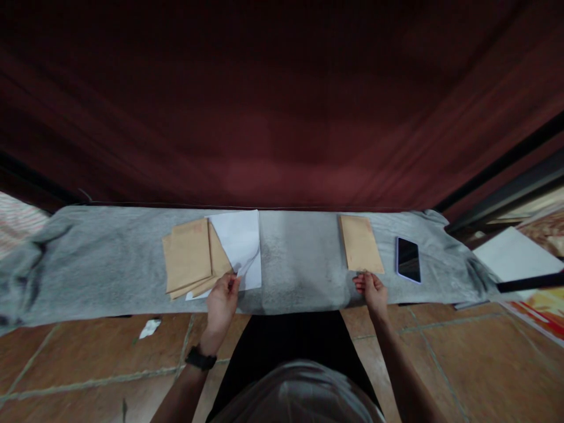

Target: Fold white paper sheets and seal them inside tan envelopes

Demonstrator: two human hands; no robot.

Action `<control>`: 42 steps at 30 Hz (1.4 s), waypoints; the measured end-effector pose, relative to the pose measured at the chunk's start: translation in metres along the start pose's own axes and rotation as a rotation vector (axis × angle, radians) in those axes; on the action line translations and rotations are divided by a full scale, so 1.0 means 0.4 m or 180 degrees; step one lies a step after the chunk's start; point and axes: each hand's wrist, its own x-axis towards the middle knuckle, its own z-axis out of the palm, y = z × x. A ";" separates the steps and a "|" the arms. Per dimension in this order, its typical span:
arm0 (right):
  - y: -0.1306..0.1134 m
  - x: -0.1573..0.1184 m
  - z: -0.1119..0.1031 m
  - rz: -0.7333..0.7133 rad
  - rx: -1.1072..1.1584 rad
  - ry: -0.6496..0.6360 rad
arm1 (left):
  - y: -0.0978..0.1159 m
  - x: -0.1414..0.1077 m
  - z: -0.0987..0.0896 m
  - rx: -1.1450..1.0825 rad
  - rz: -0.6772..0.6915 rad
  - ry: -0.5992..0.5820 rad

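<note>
**Thin white paper in the left hand, brown envelopes at both sides**

The left hand [224, 292] is closed in a pinch on a lifted near part of the white paper [243, 235], which lies left of the middle on the grey cloth [304, 258] of the tabletop. The loose brown envelopes [189, 249] overlap it from the left, in a fanned pile. The right hand [372, 292] has bent fingers at the near edge of the brown envelope stack [361, 242]; whether they grip it, I cannot tell from this view. The phone [409, 259] lies just right of that stack.

In my judgement, the paper is very light and soft, so it will bend and crease easily; it is best taken by an edge or corner, between thumb and fingertips, with gentle pull. The envelopes should be light too, but somewhat stiffer. Their smooth faces may slide on each other, so the stack is better held across its two long sides, while a single envelope can be taken by its near edge.
</note>
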 end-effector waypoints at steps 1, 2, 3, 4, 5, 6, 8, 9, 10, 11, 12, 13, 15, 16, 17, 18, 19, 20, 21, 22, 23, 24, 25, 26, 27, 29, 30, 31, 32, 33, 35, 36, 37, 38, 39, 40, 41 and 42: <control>0.000 0.000 0.000 -0.0007 0.0004 0.0001 | -0.006 0.002 0.000 -0.0165 -0.0079 -0.0026; 0.001 0.000 0.001 -0.0019 0.0008 0.0004 | -0.012 0.005 0.000 -0.0336 -0.0152 -0.0023; 0.002 0.000 0.000 -0.0036 0.0006 0.0003 | -0.019 0.009 0.001 -0.0525 -0.0209 0.0009; 0.004 0.000 0.000 -0.0059 0.0000 -0.0002 | -0.025 0.012 0.002 -0.0739 -0.0250 0.0069; 0.006 0.001 -0.001 -0.0083 -0.0011 -0.0013 | -0.031 0.017 0.004 -0.0973 -0.0283 0.0136; 0.007 0.001 -0.001 -0.0104 -0.0026 -0.0026 | -0.037 0.021 0.006 -0.1211 -0.0319 0.0186; 0.011 0.003 -0.003 -0.0140 -0.0055 -0.0044 | -0.045 0.030 0.010 -0.1640 -0.0434 0.0205; 0.012 0.003 -0.003 -0.0154 -0.0066 -0.0051 | -0.048 0.034 0.011 -0.1801 -0.0514 0.0193; 0.014 0.004 -0.003 -0.0166 -0.0073 -0.0049 | -0.050 0.037 0.012 -0.1921 -0.0595 0.0179; 0.015 0.004 -0.003 -0.0178 -0.0077 -0.0048 | -0.050 0.039 0.012 -0.2010 -0.0668 0.0170; 0.016 0.004 -0.003 -0.0190 -0.0078 -0.0047 | -0.050 0.041 0.012 -0.2072 -0.0725 0.0177; 0.016 0.004 -0.003 -0.0200 -0.0076 -0.0049 | -0.049 0.041 0.012 -0.2112 -0.0765 0.0189; 0.017 0.002 -0.002 -0.0215 -0.0068 -0.0054 | -0.046 0.039 0.010 -0.2132 -0.0800 0.0187; 0.016 0.002 -0.002 -0.0220 -0.0064 -0.0054 | -0.044 0.037 0.009 -0.2119 -0.0803 0.0174; 0.016 0.001 -0.002 -0.0224 -0.0062 -0.0053 | -0.043 0.034 0.008 -0.2103 -0.0808 0.0158; 0.015 0.000 -0.001 -0.0225 -0.0061 -0.0048 | -0.042 0.032 0.008 -0.2097 -0.0825 0.0140; 0.015 -0.001 -0.001 -0.0221 -0.0059 -0.0043 | -0.042 0.029 0.007 -0.2112 -0.0855 0.0123; 0.015 -0.001 -0.001 -0.0214 -0.0057 -0.0038 | -0.042 0.027 0.007 -0.2151 -0.0907 0.0099; 0.014 -0.002 0.000 -0.0205 -0.0053 -0.0036 | -0.042 0.026 0.006 -0.2211 -0.0987 0.0078; 0.014 -0.002 0.000 -0.0198 -0.0049 -0.0037 | -0.043 0.025 0.005 -0.2291 -0.1093 0.0050; 0.015 -0.002 0.000 -0.0193 -0.0044 -0.0038 | -0.042 0.024 0.004 -0.2378 -0.1211 0.0025; 0.015 -0.002 0.001 -0.0192 -0.0042 -0.0035 | -0.042 0.024 0.002 -0.2456 -0.1322 0.0009; 0.015 -0.002 0.001 -0.0198 -0.0044 -0.0029 | -0.041 0.023 -0.001 -0.2516 -0.1416 -0.0003; 0.016 -0.002 0.001 -0.0207 -0.0050 -0.0023 | -0.039 0.024 -0.004 -0.2566 -0.1486 -0.0011; 0.016 -0.003 0.001 -0.0216 -0.0061 -0.0018 | -0.037 0.024 -0.008 -0.2616 -0.1537 -0.0014; 0.017 -0.004 0.002 -0.0235 -0.0091 -0.0004 | -0.035 0.025 -0.015 -0.2740 -0.1615 -0.0032; 0.016 -0.004 0.002 -0.0242 -0.0109 0.0002 | -0.034 0.026 -0.018 -0.2803 -0.1644 -0.0035; 0.016 -0.005 0.002 -0.0249 -0.0124 0.0003 | -0.035 0.026 -0.021 -0.2856 -0.1662 -0.0021; 0.015 -0.006 0.003 -0.0258 -0.0137 0.0008 | -0.035 0.027 -0.023 -0.2876 -0.1651 0.0007; 0.014 -0.007 0.004 -0.0268 -0.0150 0.0013 | -0.036 0.027 -0.024 -0.2829 -0.1593 0.0048; 0.011 -0.010 0.005 -0.0289 -0.0172 0.0021 | -0.032 0.023 -0.022 -0.2472 -0.1289 0.0162; 0.009 -0.011 0.006 -0.0295 -0.0177 0.0027 | -0.025 0.018 -0.019 -0.2178 -0.1042 0.0218; 0.008 -0.011 0.007 -0.0298 -0.0179 0.0034 | -0.013 0.012 -0.014 -0.1834 -0.0734 0.0258; 0.007 -0.012 0.007 -0.0299 -0.0180 0.0040 | 0.004 0.005 -0.008 -0.1470 -0.0376 0.0272; 0.006 -0.013 0.008 -0.0301 -0.0182 0.0046 | 0.026 -0.004 0.000 -0.1118 -0.0002 0.0232; 0.005 -0.014 0.009 -0.0302 -0.0185 0.0052 | 0.053 -0.014 0.010 -0.0819 0.0395 0.0156; 0.005 -0.015 0.009 -0.0301 -0.0190 0.0056 | 0.084 -0.025 0.022 -0.0542 0.0798 0.0036; 0.004 -0.016 0.010 -0.0299 -0.0197 0.0052 | 0.117 -0.037 0.037 -0.0276 0.1158 -0.0082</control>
